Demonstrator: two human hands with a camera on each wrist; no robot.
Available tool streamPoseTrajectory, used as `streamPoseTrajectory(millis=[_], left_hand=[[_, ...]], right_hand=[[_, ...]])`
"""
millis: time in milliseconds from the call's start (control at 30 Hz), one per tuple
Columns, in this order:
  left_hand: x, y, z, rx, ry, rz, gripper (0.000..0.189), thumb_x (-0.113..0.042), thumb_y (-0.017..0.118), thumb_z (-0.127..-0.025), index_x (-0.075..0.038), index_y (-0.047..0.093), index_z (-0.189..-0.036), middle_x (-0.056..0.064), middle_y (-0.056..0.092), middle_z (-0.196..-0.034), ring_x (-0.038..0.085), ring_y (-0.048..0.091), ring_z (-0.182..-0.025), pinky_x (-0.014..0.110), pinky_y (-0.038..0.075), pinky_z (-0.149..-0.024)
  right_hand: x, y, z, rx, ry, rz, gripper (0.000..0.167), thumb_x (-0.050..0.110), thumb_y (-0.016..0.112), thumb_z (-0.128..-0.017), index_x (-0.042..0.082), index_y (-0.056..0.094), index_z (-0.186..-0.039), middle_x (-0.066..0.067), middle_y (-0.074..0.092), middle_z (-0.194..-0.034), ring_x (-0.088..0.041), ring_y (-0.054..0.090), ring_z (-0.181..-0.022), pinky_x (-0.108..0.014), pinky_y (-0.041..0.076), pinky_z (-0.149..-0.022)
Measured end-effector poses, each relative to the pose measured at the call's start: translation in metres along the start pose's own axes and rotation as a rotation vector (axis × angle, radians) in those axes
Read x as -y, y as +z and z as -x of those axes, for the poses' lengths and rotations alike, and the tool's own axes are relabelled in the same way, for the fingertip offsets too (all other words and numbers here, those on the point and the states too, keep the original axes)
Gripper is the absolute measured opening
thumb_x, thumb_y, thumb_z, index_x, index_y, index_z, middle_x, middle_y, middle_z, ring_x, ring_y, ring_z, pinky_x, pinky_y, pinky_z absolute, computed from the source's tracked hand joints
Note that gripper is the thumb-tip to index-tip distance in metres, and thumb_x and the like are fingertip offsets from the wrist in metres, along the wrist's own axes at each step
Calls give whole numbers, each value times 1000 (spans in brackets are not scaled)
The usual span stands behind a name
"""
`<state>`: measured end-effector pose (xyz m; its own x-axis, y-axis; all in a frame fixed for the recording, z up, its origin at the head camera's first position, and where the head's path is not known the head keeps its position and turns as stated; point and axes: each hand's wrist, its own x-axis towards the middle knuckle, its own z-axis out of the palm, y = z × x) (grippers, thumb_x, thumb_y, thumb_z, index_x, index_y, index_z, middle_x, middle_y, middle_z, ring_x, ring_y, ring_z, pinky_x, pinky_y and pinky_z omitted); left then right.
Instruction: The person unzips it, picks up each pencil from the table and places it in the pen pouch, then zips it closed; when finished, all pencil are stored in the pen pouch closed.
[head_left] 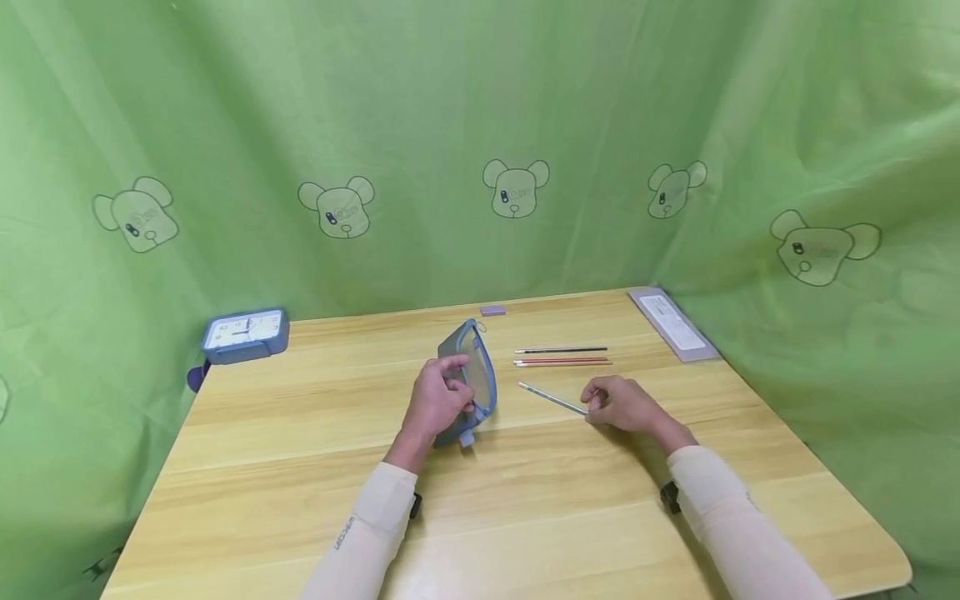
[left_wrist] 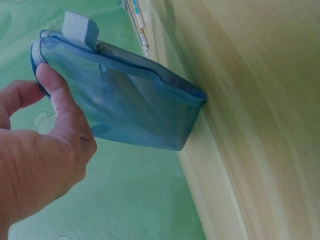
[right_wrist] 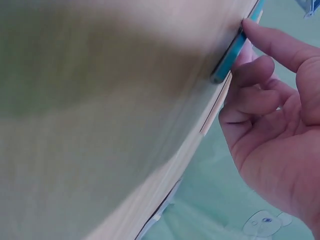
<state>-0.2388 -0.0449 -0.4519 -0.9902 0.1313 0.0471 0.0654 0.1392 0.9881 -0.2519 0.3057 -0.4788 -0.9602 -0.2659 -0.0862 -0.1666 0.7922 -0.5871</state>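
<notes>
My left hand grips the edge of a blue mesh pencil pouch between thumb and fingers. The pouch stands upright on the table, its zipped mouth spread and turned to the right. My right hand pinches a teal pencil near its right end, with thumb and forefinger close over the tabletop. The pencil's white-tipped end points left toward the pouch. In the right wrist view the teal pencil slants between the fingertips, its near end showing.
Behind the teal pencil lie a black pencil and red pencils, side by side. A purple eraser sits at the table's back edge. A blue clock occupies the back left corner, a flat greyish case the back right. Green curtain surrounds the table.
</notes>
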Motion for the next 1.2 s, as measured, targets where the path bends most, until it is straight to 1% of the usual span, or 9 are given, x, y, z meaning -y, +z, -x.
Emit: streamPoseTrajectory(millis=[67, 233, 467, 600, 700, 800, 1000, 1100, 1200], left_hand=[[0, 0, 1, 0, 0, 1, 57, 12, 66, -89, 2, 63, -144, 20, 51, -137, 10, 64, -67, 26, 70, -69], [1, 0, 1, 4, -4, 3, 57, 12, 66, -89, 2, 63, -145, 21, 51, -138, 10, 63, -68, 26, 70, -69], [-1, 0, 1, 0, 1, 0, 56, 12, 67, -89, 2, 63, -144, 20, 52, -138, 10, 64, -68, 26, 70, -69], [-1, 0, 1, 2, 7, 7, 56, 12, 67, -89, 3, 62, -144, 21, 51, -138, 10, 63, -68, 26, 70, -69], [-2, 1, 1, 2, 3, 12, 57, 13, 67, -88, 3, 62, -144, 22, 51, -139, 10, 63, -68, 27, 70, -70], [-3, 1, 1, 7, -2, 18, 57, 13, 66, -89, 3, 62, -145, 23, 51, -141, 10, 63, -68, 27, 70, -70], [-3, 2, 2, 15, 1, 27, 58, 12, 65, -90, 3, 61, -146, 27, 49, -144, 10, 64, -68, 25, 70, -70], [-4, 1, 2, 13, 2, 26, 58, 12, 65, -89, 3, 61, -146, 26, 49, -143, 10, 64, -69, 26, 70, -70], [-3, 1, 3, 11, -2, 27, 58, 12, 66, -89, 3, 61, -146, 25, 49, -144, 10, 64, -69, 26, 70, -71]], right_hand=[[6, 4, 2, 25, -18, -5, 27, 7, 84, -87, 0, 72, -110, -6, 71, -89, -15, 62, -82, -24, 53, -73], [20, 13, 10, 75, -12, -10, 28, 9, 85, -87, 3, 72, -110, -2, 70, -85, -14, 61, -80, -23, 52, -72], [37, 24, 19, 91, -31, -29, 20, 4, 83, -86, 5, 73, -104, 0, 70, -81, -14, 61, -76, -21, 52, -66], [40, 27, 22, 98, -32, -52, 14, 5, 83, -87, 8, 74, -98, 0, 70, -80, -14, 61, -76, -21, 52, -67], [42, 28, 24, 77, -30, -90, 10, 5, 81, -89, 8, 75, -96, -1, 69, -83, -16, 61, -79, -21, 53, -69], [44, 26, 25, 26, -11, -140, 7, 5, 77, -91, 7, 75, -97, -4, 68, -87, -18, 61, -84, -22, 54, -71], [58, 13, 20, -112, 54, -274, 18, 11, 74, -96, 1, 74, -110, -7, 71, -97, -15, 64, -90, -23, 58, -78], [71, 7, 14, -153, 66, -360, 24, 14, 76, -97, -2, 72, -114, -3, 71, -95, -9, 61, -81, -19, 55, -69], [88, 2, 9, -131, 87, -448, 28, 15, 75, -96, -3, 69, -116, 2, 69, -91, -5, 53, -71, -17, 46, -57]])
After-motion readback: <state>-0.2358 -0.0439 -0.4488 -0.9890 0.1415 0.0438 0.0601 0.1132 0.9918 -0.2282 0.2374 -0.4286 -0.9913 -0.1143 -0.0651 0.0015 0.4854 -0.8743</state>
